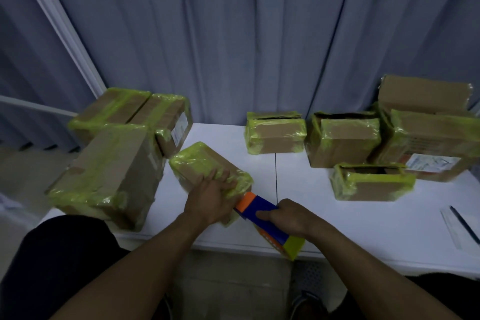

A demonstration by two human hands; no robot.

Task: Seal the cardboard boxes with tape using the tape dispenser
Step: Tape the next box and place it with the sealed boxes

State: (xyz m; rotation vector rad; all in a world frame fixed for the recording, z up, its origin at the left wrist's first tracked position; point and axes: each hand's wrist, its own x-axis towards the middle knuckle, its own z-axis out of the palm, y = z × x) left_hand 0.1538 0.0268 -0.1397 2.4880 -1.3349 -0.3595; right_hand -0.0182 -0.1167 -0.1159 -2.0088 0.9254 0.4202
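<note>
At the near edge of the counter, a small box lies at an angle, already wound in yellow-green tape; the left hand rests on its near end, fingers laid fairly flat across the top and pressing it down; the right hand grips the tape dispenser, fingers curled round its blue body, its orange nose touching the box's near end just beside the left hand.

The step in hand looks like laying or finishing a strip on this box; whether the tape has been cut cannot be seen.

Next, I judge, the strip needs tearing against the blade while the left hand steadies the box; then the box goes with the taped boxes at the left; three boxes at the right show dark gaps along their tops and seem to be awaiting tape.
</note>
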